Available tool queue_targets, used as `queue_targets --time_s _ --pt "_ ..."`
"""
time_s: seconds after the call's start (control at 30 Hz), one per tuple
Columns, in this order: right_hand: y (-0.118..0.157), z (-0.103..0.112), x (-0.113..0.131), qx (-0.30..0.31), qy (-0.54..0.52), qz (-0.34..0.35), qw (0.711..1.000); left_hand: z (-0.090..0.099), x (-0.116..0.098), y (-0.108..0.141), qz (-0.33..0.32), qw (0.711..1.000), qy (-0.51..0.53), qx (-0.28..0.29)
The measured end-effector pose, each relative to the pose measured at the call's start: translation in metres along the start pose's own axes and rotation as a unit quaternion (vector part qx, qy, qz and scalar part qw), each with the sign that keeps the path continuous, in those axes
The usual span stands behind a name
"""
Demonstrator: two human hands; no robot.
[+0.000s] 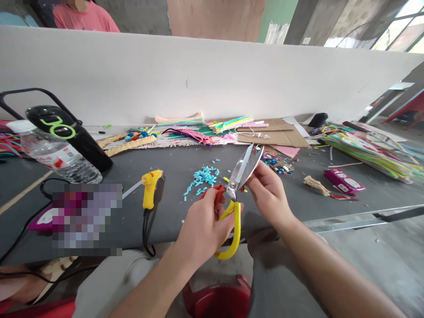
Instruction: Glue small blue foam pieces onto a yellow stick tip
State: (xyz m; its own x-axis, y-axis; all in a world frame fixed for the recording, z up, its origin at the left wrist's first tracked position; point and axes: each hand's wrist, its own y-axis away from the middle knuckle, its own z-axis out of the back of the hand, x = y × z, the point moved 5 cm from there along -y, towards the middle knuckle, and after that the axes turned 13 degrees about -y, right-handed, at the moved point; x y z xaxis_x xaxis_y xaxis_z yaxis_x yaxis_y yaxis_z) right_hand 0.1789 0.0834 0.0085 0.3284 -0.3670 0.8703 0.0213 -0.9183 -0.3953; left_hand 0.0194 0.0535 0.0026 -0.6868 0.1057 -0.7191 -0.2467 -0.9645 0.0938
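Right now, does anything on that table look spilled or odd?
Small blue pieces lie loose on the dark tabletop beyond the scissors, a few apart from the main pile. That scatter looks spilled, though it may be deliberate.

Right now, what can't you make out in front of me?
In the head view:
What the right hand pinches, if anything: partly hidden by the blades of the scissors.
Most of the red handle: covered by the left hand.
Whatever lies under the pixelated patch.
The head of the person in pink: cut off by the top edge.
Print on the bottle label: too blurred.
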Motion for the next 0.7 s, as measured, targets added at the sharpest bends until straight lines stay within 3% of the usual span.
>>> queue_targets --time_s 0.4,0.7 --pt "-0.0003 0.0004 0.0000 -0.003 -0.011 0.004 1.000 -0.0015 0.0061 0.0008 -0.023 1.000 -0.003 0.002" --pt "-0.0002 -0.0022 -0.0009 -0.001 -0.020 -0.002 1.000 -0.0039 0.0014 0.0021 -0.026 0.998 0.055 0.013"
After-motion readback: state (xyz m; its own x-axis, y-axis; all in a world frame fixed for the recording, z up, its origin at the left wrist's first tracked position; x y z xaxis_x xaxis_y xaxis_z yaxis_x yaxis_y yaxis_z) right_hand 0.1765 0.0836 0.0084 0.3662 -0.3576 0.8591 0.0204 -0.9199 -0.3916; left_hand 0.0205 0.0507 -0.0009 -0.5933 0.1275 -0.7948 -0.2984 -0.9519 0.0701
